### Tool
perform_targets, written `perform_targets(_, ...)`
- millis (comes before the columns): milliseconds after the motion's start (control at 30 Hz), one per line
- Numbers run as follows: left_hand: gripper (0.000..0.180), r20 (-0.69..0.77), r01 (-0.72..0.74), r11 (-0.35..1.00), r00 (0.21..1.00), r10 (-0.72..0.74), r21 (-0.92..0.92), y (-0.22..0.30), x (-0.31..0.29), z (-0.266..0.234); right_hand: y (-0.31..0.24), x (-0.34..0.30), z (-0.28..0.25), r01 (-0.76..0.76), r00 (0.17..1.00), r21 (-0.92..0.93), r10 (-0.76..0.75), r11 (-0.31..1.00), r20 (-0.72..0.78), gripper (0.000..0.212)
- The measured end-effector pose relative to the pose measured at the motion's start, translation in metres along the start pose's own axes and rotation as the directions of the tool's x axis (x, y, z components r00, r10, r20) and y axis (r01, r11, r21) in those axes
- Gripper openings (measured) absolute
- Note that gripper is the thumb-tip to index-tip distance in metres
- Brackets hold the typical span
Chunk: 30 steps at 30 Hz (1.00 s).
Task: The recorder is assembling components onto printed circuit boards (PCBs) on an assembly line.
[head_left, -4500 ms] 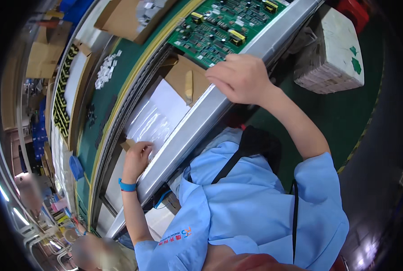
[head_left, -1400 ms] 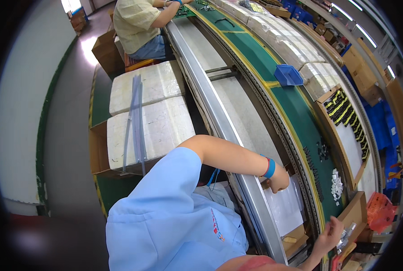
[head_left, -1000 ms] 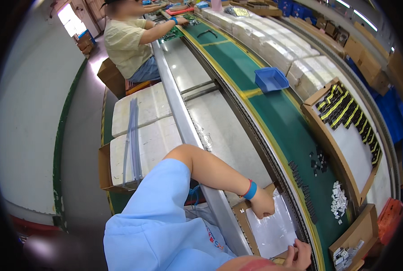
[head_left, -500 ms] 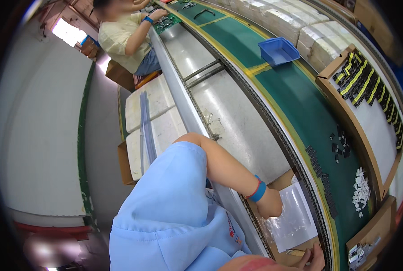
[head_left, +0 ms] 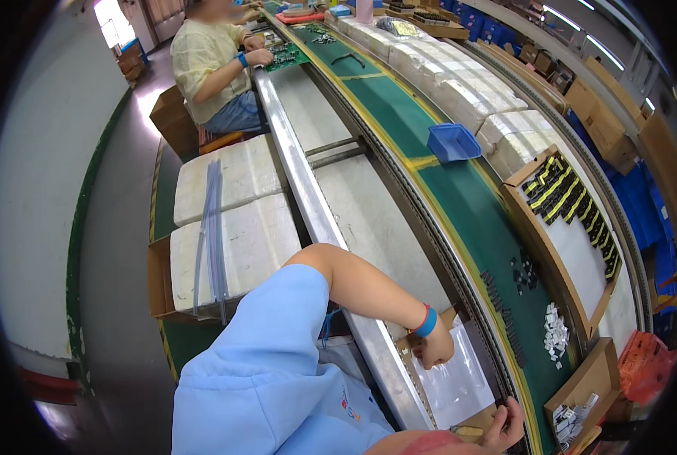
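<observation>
My left hand [head_left: 435, 351], with a blue band on its wrist, is closed, knuckles up, at the upper left part of a white sheet [head_left: 457, 379] that looks glossy, like clear plastic. What its fingers pinch, if anything, is hidden. The sheet lies on brown cardboard [head_left: 484, 418] between the metal rail and the conveyor edge. Near the sheet's lower right corner is my right hand [head_left: 505, 426], its fingers apart and bent, with nothing visible in them. A small yellowish piece [head_left: 467, 431] lies beside it.
Right of my hands runs a green conveyor belt [head_left: 460, 201] with dark strips [head_left: 503, 315], black pieces [head_left: 523, 273], white pieces [head_left: 556, 334] and a blue bin [head_left: 454, 142]. Cardboard trays [head_left: 573, 250] stand beyond. A metal rail [head_left: 319, 205] crosses leftward; a co-worker [head_left: 213, 72] handles green circuit boards [head_left: 287, 56].
My view has tilted up and shifted, so the belt and trays appear farther left. My left hand stays at the sheet; the fingers of my right hand are raised a little more.
</observation>
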State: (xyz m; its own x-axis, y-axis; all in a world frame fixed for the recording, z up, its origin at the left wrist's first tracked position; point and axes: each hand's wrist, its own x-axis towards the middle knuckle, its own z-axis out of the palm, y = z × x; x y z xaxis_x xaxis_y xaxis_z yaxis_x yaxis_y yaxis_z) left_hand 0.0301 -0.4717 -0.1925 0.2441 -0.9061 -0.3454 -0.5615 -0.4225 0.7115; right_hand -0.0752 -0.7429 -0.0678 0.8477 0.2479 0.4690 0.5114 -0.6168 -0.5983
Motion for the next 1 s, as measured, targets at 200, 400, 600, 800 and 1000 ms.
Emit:
perform_targets(200, 0.023, 0.025, -0.017, 0.991, 1.0, 0.014, 0.13, 0.002, 0.002, -0.004, 0.007, 0.01, 0.003, -0.223, 0.966, -0.001, 0.221, 0.975, -0.133, 0.024)
perform_targets(400, 0.021, 0.103, 0.033, 0.994, 0.994, -0.044, 0.107, 0.01, -0.005, -0.017, -0.026, 0.033, 0.008, 0.142, 0.986, -0.239, -0.116, 0.961, 0.12, 0.018)
perform_targets(600, 0.019, 0.078, 0.089, 0.993, 0.993, -0.084, -0.074, 0.01, -0.014, -0.019, -0.034, 0.038, 0.035, 0.531, 0.825, -0.13, -0.476, 0.837, 0.306, 0.024)
perform_targets(800, 0.021, 0.096, 0.057, 0.993, 0.994, -0.047, -0.108, 0.01, -0.021, -0.018, -0.01, 0.024, 0.021, 0.266, 0.962, -0.14, -0.252, 0.954, 0.109, 0.025)
perform_targets(1000, 0.029, 0.074, -0.015, 0.999, 0.997, 0.017, -0.035, 0.004, -0.023, -0.031, 0.006, 0.024, 0.004, 0.065, 0.992, -0.08, -0.073, 0.995, -0.106, 0.022)
